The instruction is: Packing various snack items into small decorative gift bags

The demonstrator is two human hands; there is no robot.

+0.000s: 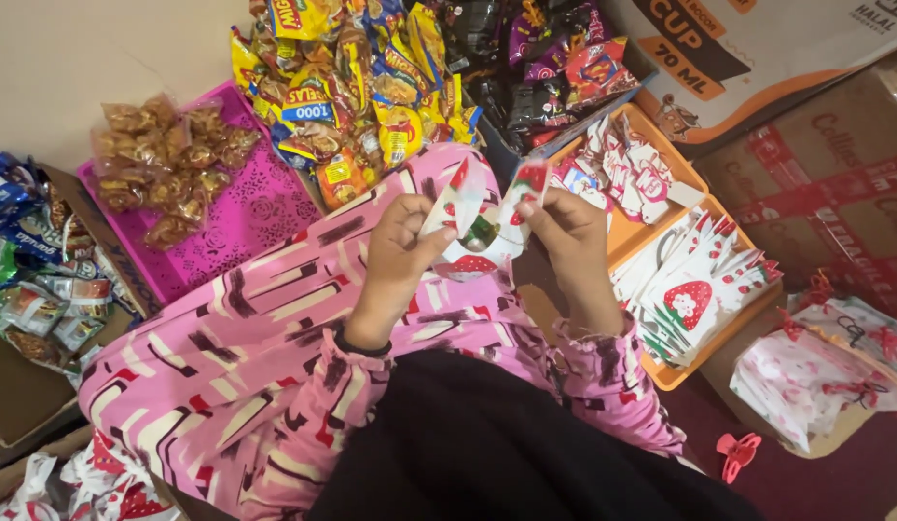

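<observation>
Both hands pinch one small white gift bag (482, 232) with a strawberry print. The left hand (402, 246) grips its left top edge and the right hand (564, 232) its right, spreading the mouth, seemingly so it stays open. The bag hangs above the lap, wrists bent inward. Just right, an orange tray (661, 371) holds more such bags; snack packets (361, 87) lie beyond.

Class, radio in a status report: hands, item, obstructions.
Left hand and right hand both grip one strawberry-print bag. Nothing in the way.
</observation>
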